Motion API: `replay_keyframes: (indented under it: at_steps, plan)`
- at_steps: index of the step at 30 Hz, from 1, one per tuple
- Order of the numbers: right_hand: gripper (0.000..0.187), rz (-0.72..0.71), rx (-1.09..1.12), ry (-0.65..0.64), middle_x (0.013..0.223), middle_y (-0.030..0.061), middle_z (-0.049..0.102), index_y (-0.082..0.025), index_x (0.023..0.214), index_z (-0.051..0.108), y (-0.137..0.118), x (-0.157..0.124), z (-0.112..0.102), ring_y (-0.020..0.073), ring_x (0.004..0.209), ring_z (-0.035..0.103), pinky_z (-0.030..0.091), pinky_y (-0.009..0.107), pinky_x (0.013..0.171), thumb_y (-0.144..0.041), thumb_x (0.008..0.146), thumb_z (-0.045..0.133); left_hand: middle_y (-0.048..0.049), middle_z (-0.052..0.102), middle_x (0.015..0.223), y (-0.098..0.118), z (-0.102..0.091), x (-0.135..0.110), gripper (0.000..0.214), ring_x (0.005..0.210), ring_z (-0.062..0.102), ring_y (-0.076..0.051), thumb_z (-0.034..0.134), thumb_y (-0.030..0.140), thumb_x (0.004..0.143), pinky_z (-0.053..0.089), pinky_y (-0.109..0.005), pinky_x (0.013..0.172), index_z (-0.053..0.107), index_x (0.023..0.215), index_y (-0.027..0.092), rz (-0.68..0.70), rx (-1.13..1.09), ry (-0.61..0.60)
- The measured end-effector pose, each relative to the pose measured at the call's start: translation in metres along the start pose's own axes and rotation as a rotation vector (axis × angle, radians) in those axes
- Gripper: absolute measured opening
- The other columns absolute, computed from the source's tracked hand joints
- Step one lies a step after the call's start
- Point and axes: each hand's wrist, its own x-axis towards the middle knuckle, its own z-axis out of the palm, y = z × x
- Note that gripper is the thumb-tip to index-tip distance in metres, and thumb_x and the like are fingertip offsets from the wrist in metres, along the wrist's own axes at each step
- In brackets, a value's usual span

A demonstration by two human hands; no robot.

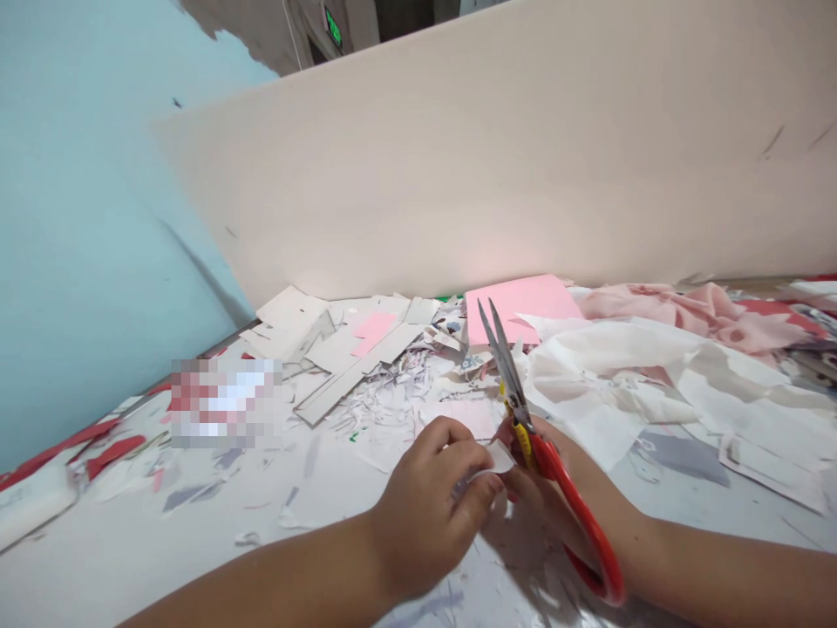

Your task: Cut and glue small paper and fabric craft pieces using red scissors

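Note:
My left hand (435,501) is closed, its thumb and fingers pinching a small curled white paper piece (500,457). Close beside it, my right hand (568,480) is wrapped around a pair of scissors (549,458) with red handles and yellow tape near the pivot. The metal blades point up and away from me, slightly apart at the tips, with nothing between them. The lower red loop hangs over the right wrist side. Fingertips of the right hand come near or touch the paper piece; the exact contact is partly hidden.
Scraps and shreds of paper litter the white table (314,558). Grey-white card strips (363,371) lie behind the hands, with a pink sheet (523,305). Crumpled white paper (608,375) and pink cloth-like material (693,314) sit at right. A beige panel (490,157) rises behind.

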Motion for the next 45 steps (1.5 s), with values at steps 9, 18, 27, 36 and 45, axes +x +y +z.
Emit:
replay_keyframes:
  at_steps: [9, 18, 27, 36, 45]
  plan:
    - [0.015, 0.112, 0.153, -0.085, 0.061, -0.0030, 0.053, -0.021, 0.078, 0.049, 0.007, 0.002, -0.008, 0.0152, 0.055, 0.053, 0.044, 0.030, 0.056, -0.023, 0.063, 0.051, -0.0061, 0.053, 0.094, -0.004, -0.003, 0.005, 0.012, 0.091, 0.051, -0.014, 0.046, 0.019, 0.084, 0.042, -0.026, 0.080, 0.056, 0.091, 0.018, 0.030, -0.077, -0.036]
    - [0.018, 0.083, 0.184, -0.187, 0.063, -0.0029, 0.054, -0.020, 0.076, 0.046, 0.007, 0.003, -0.008, 0.0144, 0.059, 0.056, 0.043, 0.028, 0.058, -0.033, 0.072, 0.057, -0.0033, 0.051, 0.083, -0.004, -0.003, 0.004, 0.010, 0.080, 0.050, -0.013, 0.045, 0.019, 0.083, 0.041, -0.027, 0.072, 0.054, 0.083, 0.017, -0.005, -0.112, -0.029]
    - [0.015, 0.193, 0.209, -0.108, 0.062, -0.0063, 0.046, -0.022, 0.074, 0.042, 0.001, 0.001, -0.001, 0.0121, 0.054, 0.054, 0.041, 0.026, 0.053, -0.028, 0.075, 0.055, 0.0042, 0.048, 0.069, -0.002, 0.008, 0.009, 0.012, 0.055, 0.047, -0.006, 0.056, 0.027, 0.077, 0.040, -0.021, 0.052, 0.048, 0.081, 0.019, -0.597, -0.756, 0.065]
    - [0.014, 0.164, 0.088, -0.088, 0.066, -0.0031, 0.054, -0.021, 0.082, 0.047, 0.003, 0.006, -0.006, 0.0153, 0.059, 0.058, 0.043, 0.029, 0.055, -0.030, 0.075, 0.056, 0.0064, 0.049, 0.059, 0.001, 0.003, 0.016, 0.025, 0.048, 0.048, -0.005, 0.068, 0.026, 0.066, 0.036, -0.016, 0.042, 0.046, 0.077, 0.018, -0.750, -0.870, 0.064]
    - [0.010, 0.097, 0.001, -0.075, 0.061, -0.0039, 0.053, -0.021, 0.079, 0.047, 0.001, 0.002, -0.003, 0.0139, 0.056, 0.056, 0.044, 0.028, 0.054, -0.029, 0.078, 0.052, 0.0067, 0.049, 0.058, -0.004, 0.002, 0.015, 0.026, 0.036, 0.042, -0.003, 0.064, 0.033, 0.067, 0.031, -0.016, 0.033, 0.052, 0.086, 0.019, -0.794, -0.862, -0.029]
